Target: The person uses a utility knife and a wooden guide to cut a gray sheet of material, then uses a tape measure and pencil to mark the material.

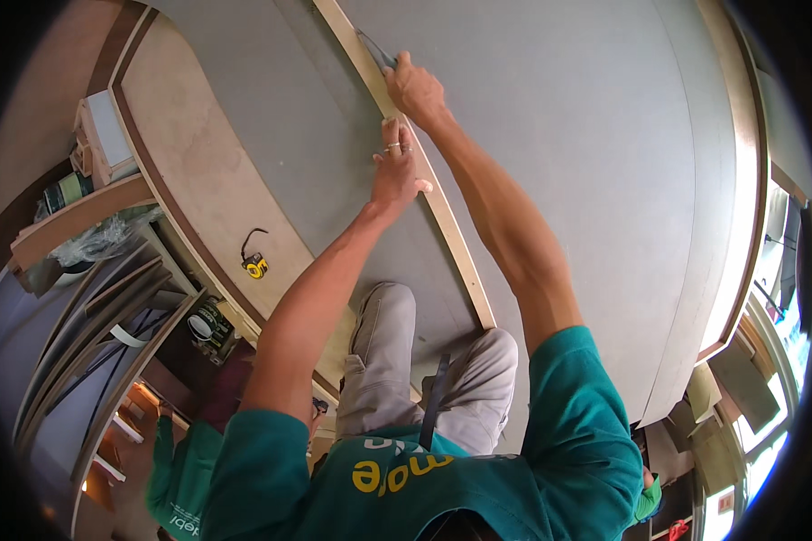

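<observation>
A long, narrow light wooden strip (456,239) lies slantwise across a large grey sheet (586,117). My left hand (397,171) presses down on the strip, its fingers stretched along it and the thumb out at the right edge. Farther up, my right hand (415,90) is closed around a utility knife (378,50) with a grey body. Its pointed blade reaches the strip's right edge. The handle is mostly hidden by my fingers.
A yellow tape measure (255,265) rests on a bare plywood panel (180,108) at the left. Curved boards (108,316) and clear plastic wrap (108,236) lie beyond it. Another person in a green shirt (192,478) is at the lower left. My knees are on the sheet.
</observation>
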A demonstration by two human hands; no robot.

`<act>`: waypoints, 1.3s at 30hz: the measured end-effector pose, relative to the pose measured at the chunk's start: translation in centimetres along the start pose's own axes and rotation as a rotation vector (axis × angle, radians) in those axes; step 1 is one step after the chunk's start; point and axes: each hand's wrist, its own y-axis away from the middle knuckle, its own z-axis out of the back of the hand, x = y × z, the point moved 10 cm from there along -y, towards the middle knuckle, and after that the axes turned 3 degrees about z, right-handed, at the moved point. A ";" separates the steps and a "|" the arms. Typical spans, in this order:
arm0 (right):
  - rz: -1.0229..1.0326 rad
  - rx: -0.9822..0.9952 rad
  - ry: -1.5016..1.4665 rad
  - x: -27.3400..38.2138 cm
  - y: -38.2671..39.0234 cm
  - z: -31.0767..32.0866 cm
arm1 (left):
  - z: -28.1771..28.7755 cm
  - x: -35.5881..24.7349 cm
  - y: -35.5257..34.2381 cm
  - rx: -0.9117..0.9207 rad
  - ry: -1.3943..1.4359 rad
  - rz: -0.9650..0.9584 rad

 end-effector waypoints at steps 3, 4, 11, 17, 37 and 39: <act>-0.038 0.020 -0.002 1.0 -0.3 -1.2 | -0.2 0.4 0.3 -0.056 0.040 -0.007; 0.004 0.001 -0.012 1.4 -0.5 -0.8 | -0.3 0.6 0.1 -0.078 0.067 -0.025; -0.162 0.153 0.021 -10.6 20.6 -3.5 | -0.3 0.5 0.2 -0.019 -0.024 0.038; -0.363 0.257 0.056 -21.1 45.9 -2.5 | 0.3 -0.2 0.7 0.006 0.007 0.035; -0.055 0.071 -0.037 -1.9 3.6 -1.3 | 1.0 -0.8 0.5 -0.069 0.053 -0.057; -0.135 0.092 -0.055 -6.3 13.1 -2.5 | -0.1 0.6 0.4 -0.041 -0.015 -0.025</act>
